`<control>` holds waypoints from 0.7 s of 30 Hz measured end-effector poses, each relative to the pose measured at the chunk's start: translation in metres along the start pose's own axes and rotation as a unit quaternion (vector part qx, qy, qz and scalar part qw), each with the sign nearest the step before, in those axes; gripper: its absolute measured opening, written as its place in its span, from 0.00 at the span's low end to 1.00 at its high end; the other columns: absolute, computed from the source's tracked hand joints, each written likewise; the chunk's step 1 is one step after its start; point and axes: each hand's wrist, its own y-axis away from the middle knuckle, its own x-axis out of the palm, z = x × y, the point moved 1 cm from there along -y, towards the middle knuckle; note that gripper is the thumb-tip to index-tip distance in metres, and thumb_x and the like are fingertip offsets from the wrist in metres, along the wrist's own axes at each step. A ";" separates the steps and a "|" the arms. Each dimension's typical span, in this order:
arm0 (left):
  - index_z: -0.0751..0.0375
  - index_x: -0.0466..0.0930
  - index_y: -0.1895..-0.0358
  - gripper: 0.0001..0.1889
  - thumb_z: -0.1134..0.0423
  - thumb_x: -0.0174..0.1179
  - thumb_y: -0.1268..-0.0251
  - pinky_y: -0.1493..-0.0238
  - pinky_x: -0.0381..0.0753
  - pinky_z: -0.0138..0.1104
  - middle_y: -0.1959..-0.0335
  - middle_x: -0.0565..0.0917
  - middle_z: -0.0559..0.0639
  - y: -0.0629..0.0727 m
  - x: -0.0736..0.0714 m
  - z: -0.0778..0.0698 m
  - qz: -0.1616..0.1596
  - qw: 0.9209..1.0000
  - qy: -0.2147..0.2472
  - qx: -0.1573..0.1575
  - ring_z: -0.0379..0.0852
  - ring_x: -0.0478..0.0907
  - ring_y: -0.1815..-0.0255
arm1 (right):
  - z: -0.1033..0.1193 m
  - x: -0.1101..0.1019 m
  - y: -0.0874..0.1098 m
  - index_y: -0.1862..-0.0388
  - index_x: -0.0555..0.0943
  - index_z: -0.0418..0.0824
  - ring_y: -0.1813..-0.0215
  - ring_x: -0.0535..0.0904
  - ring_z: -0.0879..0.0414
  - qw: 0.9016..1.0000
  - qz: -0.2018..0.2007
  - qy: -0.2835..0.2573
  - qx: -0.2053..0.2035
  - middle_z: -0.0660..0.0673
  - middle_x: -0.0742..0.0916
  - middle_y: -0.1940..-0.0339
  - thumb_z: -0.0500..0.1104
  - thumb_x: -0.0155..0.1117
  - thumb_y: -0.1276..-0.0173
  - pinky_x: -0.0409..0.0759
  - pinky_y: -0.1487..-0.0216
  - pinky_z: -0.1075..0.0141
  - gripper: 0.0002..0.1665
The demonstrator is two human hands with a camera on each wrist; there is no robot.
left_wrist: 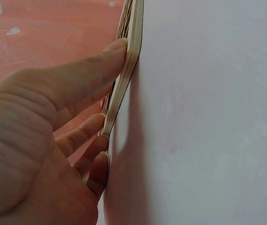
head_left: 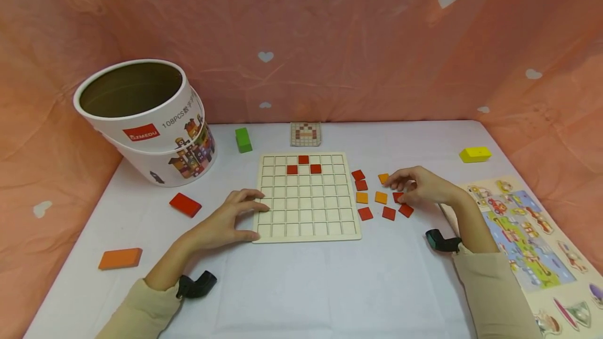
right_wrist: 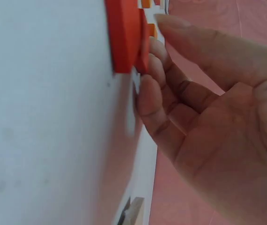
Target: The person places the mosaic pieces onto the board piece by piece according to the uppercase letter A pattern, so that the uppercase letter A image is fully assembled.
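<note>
A pale wooden grid board [head_left: 306, 213] lies flat, with three red square tiles [head_left: 303, 159] in its upper cells. My left hand [head_left: 235, 216] rests on the board's left side; in the left wrist view, the thumb and fingertips touch its edge. To the right of the board lie several loose red tiles [head_left: 388, 213] and three orange tiles [head_left: 381, 197]. Over the right part of these tiles is my right hand [head_left: 426, 187], its fingers slightly bent near an orange tile and a red tile [right_wrist: 124, 37]. In the right wrist view, the thumb stands apart from the fingers, with nothing seen between them.
A small pattern card [head_left: 305, 134] lies behind the board. A large white bucket [head_left: 151, 145] stands back left. Around lie green [head_left: 243, 140], red [head_left: 186, 205], orange [head_left: 120, 259] and yellow [head_left: 475, 155] blocks. A picture puzzle [head_left: 532, 239] lies at the right edge.
</note>
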 end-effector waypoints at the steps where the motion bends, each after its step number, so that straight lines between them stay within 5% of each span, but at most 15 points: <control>1: 0.54 0.81 0.42 0.26 0.61 0.76 0.47 0.31 0.58 0.59 0.31 0.67 0.55 0.000 0.000 0.000 0.000 1.000 0.000 0.000 0.58 0.55 0.29 | 0.000 0.001 0.000 0.49 0.83 0.32 0.56 0.76 0.48 1.000 0.000 -0.001 -0.003 0.40 0.84 0.56 0.30 0.71 0.41 0.77 0.58 0.67 0.20; 10: 0.54 0.81 0.42 0.26 0.60 0.75 0.47 0.31 0.58 0.60 0.31 0.67 0.54 0.000 0.001 0.002 0.000 1.000 -0.002 0.003 0.58 0.55 0.29 | 0.000 0.007 0.002 0.51 0.82 0.30 0.60 0.74 0.50 1.000 -0.002 0.006 -0.023 0.41 0.83 0.61 0.28 0.72 0.43 0.74 0.65 0.69 0.19; 21: 0.54 0.81 0.42 0.26 0.61 0.76 0.47 0.31 0.57 0.60 0.31 0.67 0.54 0.000 0.001 0.001 -0.001 1.000 0.003 0.003 0.58 0.55 0.29 | 0.000 0.005 0.003 0.52 0.82 0.31 0.59 0.75 0.49 1.000 -0.007 0.005 -0.023 0.42 0.83 0.62 0.27 0.69 0.41 0.77 0.61 0.68 0.17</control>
